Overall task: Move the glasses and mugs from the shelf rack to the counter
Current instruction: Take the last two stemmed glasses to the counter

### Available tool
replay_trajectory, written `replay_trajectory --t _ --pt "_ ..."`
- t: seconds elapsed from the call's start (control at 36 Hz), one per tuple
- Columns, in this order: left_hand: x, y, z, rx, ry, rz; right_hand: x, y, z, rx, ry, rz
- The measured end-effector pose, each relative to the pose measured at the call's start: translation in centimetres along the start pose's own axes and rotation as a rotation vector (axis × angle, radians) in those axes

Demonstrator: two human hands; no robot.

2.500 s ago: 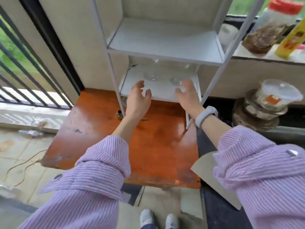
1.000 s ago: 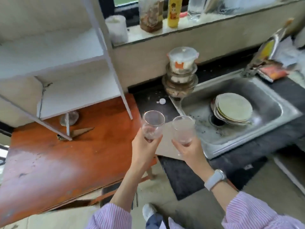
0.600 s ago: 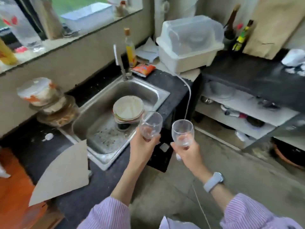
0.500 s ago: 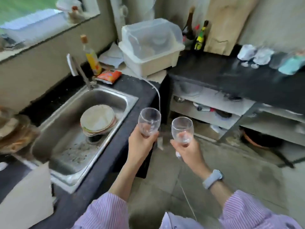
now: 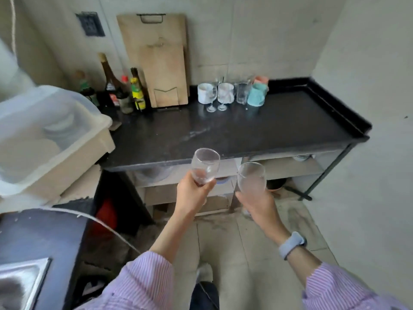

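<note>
My left hand (image 5: 192,195) grips a clear wine glass (image 5: 205,164) by the bottom of its bowl, upright. A second clear wine glass (image 5: 251,178) is held the same way in my right hand (image 5: 259,203). Both glasses hang in the air just in front of the black counter (image 5: 279,128), near its front edge. At the back of the counter stand several mugs and glasses: a white mug (image 5: 203,92), two stemmed glasses (image 5: 218,98), a tumbler (image 5: 242,93) and teal mugs (image 5: 257,95). The shelf rack is out of view.
Wooden cutting boards (image 5: 161,63) lean on the wall beside several bottles (image 5: 125,90). A covered plastic dish bin (image 5: 44,139) sits at the left. The sink corner (image 5: 20,280) shows at the bottom left. Open shelves (image 5: 290,168) lie under the counter.
I took one glass in each hand off the rack's lower shelf, turned right past the sink, and now face the black counter with both glasses held in front of it.
</note>
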State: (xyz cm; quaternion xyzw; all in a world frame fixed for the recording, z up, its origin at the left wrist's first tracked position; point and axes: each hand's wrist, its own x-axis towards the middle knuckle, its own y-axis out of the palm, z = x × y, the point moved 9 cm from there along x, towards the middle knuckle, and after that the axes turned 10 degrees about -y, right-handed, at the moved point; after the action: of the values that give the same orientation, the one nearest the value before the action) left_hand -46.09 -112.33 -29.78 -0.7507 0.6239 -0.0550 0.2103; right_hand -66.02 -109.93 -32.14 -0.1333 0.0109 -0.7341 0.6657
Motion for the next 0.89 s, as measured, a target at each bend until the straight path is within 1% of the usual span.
replay_trajectory --t 0.06,0.14,0.33,0.47,0.61,0.72,0.89 --pt "4.2 1.5 -1.5 -0.002 0.027 0.022 4.0 -0.6 -0.6 -0.014 -0.012 -0.055" --pt "9.8 3.4 -3.2 -0.021 0.016 0.061 9.6 -1.1 -1.5 -0.026 0.003 -0.112" --pt "19.9 7.8 -4.7 -0.062 -0.098 0.185 18.7 -1.6 -5.4 -0.099 0.084 -0.116" --pt "25.9 10.9 -4.2 -0.067 -0.136 0.219 23.8 -1.5 -9.0 -0.119 0.155 -0.097" --pt "32.0 14.3 -3.8 -0.019 -0.179 0.206 30.1 -2.0 -12.1 -0.153 0.191 -0.096" --pt "37.1 17.2 -3.7 0.037 -0.203 0.183 35.8 -2.2 -15.1 -0.11 0.216 -0.084" --pt "44.7 21.7 -4.1 0.167 -0.215 0.103 43.7 -3.3 -20.6 -0.21 0.279 -0.043"
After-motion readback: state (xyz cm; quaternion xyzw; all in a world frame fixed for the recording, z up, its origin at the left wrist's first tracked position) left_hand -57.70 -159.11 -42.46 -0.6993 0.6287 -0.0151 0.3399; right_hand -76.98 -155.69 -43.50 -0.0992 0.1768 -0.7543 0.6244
